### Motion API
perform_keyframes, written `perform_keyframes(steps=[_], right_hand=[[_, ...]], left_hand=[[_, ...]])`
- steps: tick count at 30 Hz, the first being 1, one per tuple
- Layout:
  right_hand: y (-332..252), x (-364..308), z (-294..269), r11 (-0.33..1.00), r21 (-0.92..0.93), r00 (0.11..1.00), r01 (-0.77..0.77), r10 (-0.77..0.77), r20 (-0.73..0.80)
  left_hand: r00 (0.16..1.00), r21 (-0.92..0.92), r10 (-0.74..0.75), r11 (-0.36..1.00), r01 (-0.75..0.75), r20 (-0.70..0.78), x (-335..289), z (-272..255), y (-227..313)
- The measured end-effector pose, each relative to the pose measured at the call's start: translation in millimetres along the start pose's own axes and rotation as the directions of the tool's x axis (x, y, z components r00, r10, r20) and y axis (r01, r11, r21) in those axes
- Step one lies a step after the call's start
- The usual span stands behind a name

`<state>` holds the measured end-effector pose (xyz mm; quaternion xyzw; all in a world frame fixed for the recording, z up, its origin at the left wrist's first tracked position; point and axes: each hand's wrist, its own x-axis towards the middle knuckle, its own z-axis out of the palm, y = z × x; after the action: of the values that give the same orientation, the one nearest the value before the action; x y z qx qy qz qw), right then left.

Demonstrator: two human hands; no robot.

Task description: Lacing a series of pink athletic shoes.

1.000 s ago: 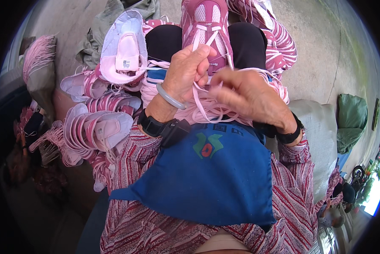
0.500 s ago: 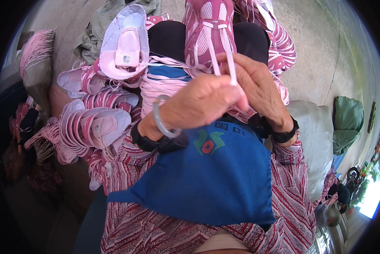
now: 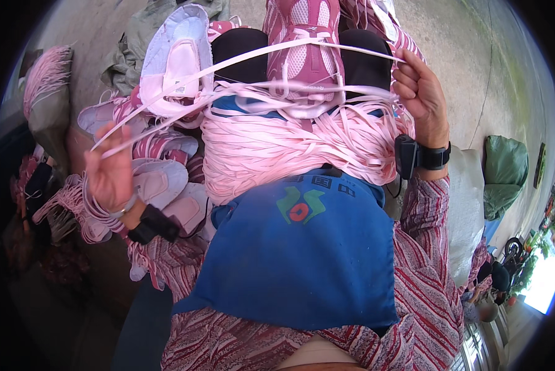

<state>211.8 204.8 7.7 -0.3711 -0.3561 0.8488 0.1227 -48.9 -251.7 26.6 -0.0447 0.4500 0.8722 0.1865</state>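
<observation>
A pink and white shoe upper [image 3: 303, 59] lies between my knees with a pale pink shoelace [image 3: 240, 59] threaded near its top. That lace is stretched out to both sides. On the right, my right hand [image 3: 421, 93] is closed, pinching one lace end between thumb and fingers. Far out to the left, my left hand [image 3: 109, 176] is slightly blurred, with the other side of the lace running into its fingers. Across my lap, over a blue apron [image 3: 296, 266], lies a thick bundle of pale pink laces [image 3: 290, 145]; some loose strands stretch left from it.
Another upper with a pale lining [image 3: 177, 59] rests by my left knee. Several stacked pink uppers [image 3: 148, 179] lie at the left, near a bunch of hanging laces [image 3: 46, 74]. More uppers [image 3: 407, 37] sit beyond my right knee. A green sack [image 3: 506, 170] stands at the right.
My hands were close together over the lap, holding both lace ends. They have moved wide apart, left hand to the left, right hand to the right, drawing the lace out sideways and uncovering the bundle.
</observation>
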Motion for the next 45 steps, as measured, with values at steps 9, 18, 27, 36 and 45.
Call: perform_keyframes(steps=[9,18,27,36,45], right_hand=[[-33.2,26.3,-45.7,0.955,0.032,0.94,0.295,-0.284,-0.187],[-48.7,38.3,-62.6,0.551,-0.748,0.8,0.371,-0.599,-0.044],[-14.7,6.9,20.3,0.087,-0.897,0.811,0.432,-0.472,0.345],[31.1,-45.4,83.2,0.0,-0.655,0.653,0.755,-0.091,0.752],[85.2,-30.0,100.1,-0.384,-0.47,0.553,0.795,0.139,0.821]], left_hand=[[0.82,-0.193,0.322,0.87,-0.453,-0.472,1.0,-162.7,150.8],[0.832,-0.376,0.55,0.756,-0.535,-0.077,-37.2,-216.5,207.9],[0.952,0.182,0.121,0.967,-0.177,0.28,22.1,-22.6,92.5],[0.777,0.766,-0.375,0.61,-0.204,0.505,-6.6,140.1,-116.5],[0.739,0.748,-0.124,0.174,-0.641,0.662,1.0,147.9,-144.4]])
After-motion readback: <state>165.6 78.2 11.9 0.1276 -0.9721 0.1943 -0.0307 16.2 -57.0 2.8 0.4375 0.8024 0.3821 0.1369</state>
